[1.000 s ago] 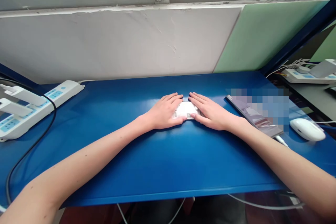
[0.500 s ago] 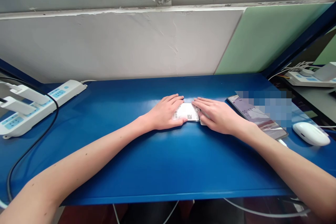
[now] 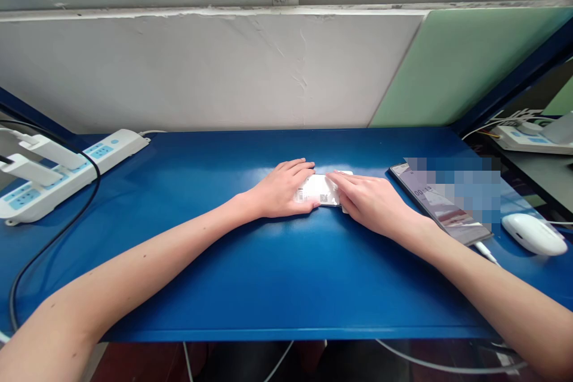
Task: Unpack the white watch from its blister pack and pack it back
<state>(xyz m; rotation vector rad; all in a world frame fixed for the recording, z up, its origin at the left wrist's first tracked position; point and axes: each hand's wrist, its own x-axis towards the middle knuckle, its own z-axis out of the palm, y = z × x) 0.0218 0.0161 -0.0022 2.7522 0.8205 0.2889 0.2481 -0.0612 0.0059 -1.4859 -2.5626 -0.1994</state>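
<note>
A small flat white packet with printed codes on its face lies on the blue table, between my hands. My left hand grips its left end, the fingers over the far side and the thumb along the near edge. At the right end, my right hand has its fingers pressed together on the packet, hiding part of it. A pale end of wrapping shows beyond these fingers.
A white power strip with plugged-in chargers and a black cable is on the left. To the right lie a phone on a charging cord and a white computer mouse. A wall panel stands behind the table.
My right hand's fingers have drawn together and shifted onto the packet's right part, uncovering its far right corner. My left hand keeps its hold. The view has shifted slightly.
</note>
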